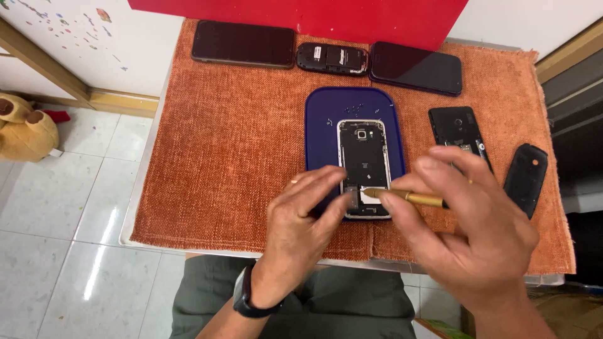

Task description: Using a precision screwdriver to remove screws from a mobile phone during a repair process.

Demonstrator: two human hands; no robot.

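Around our work on the orange cloth [226, 163] lie three dark phones [243, 44] along the far edge, and an opened phone [457, 129] and a back cover [526, 179] to the right. On the blue tray [321, 125] lies the backless phone [364, 157], silver-framed, its insides black. Our left hand [301, 220] presses fingers on its lower end, partly hiding it, while our right hand [465, 220] grips a gold screwdriver [405, 198], tip at the lower end.

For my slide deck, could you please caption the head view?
Left hand steadies an opened black phone on a blue oval tray while right hand holds a gold screwdriver to it.
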